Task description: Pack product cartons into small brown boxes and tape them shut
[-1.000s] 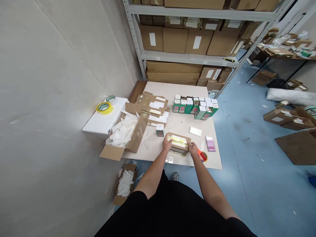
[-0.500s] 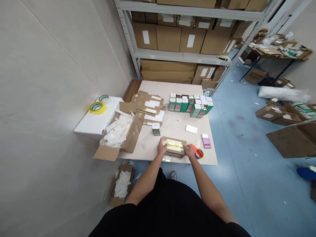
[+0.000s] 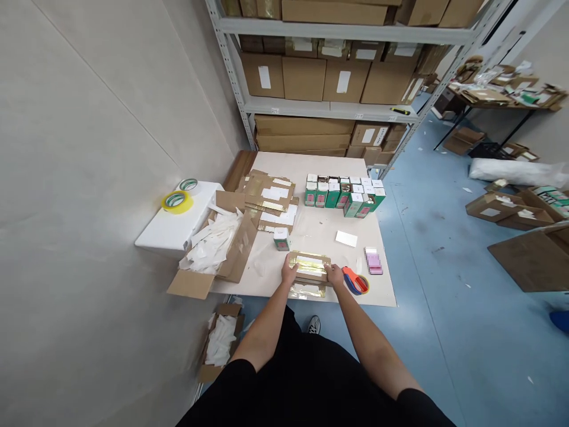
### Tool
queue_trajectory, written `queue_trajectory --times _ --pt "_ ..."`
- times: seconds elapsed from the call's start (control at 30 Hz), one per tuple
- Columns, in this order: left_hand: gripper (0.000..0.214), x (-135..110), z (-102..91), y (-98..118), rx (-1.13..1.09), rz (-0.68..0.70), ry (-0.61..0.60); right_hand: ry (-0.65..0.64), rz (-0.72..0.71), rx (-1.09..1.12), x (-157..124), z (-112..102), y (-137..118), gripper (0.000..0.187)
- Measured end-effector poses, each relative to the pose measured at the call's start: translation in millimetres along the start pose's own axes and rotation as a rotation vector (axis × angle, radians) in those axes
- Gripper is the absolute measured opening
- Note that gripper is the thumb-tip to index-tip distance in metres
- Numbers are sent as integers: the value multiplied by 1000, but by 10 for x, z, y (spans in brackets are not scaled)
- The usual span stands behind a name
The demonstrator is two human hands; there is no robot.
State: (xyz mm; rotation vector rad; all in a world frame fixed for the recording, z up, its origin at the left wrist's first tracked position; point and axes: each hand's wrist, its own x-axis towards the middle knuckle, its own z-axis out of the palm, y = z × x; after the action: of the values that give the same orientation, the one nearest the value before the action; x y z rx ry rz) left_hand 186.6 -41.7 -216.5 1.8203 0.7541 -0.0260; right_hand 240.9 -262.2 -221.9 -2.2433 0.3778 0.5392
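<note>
Near the table's front edge a cardboard box [image 3: 311, 268] with shiny yellowish tape over a white label is gripped at both ends. My left hand [image 3: 290, 270] holds its left end, and my right hand [image 3: 335, 275] its right end. A flap or piece of cardboard with tape [image 3: 307, 290] shows just below the box. Close to my right hand lies an orange tape dispenser [image 3: 354, 281] with a blue-edged roll. A small green and white box [image 3: 281, 239] stands just beyond my left hand.
Several green and white boxes [image 3: 333, 194] stand at the table's back right. Flattened cardboard [image 3: 267, 191] lies back left. A carton of white paper [image 3: 237, 252] sits left, beside tape rolls [image 3: 176, 202]. A white card [image 3: 346, 238] and purple items [image 3: 374, 262] lie right. Shelving [image 3: 331, 108] stands behind.
Both hands have shifted the box slightly to the left and tilted it, so the taped cardboard at its near side shows more. The camera view has moved a little.
</note>
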Motion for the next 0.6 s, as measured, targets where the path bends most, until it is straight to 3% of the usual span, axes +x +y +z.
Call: queue_trajectory --times 0.17,0.37,0.6 --pt "77 139 82 83 68 -34 17 38 54 -47 144 -13 -129 43" --pt "75 150 89 85 194 -43 6 32 -74 21 88 -88 -56 43" --pt "78 186 43 160 412 7 -24 334 -172 60 66 -643 322 47"
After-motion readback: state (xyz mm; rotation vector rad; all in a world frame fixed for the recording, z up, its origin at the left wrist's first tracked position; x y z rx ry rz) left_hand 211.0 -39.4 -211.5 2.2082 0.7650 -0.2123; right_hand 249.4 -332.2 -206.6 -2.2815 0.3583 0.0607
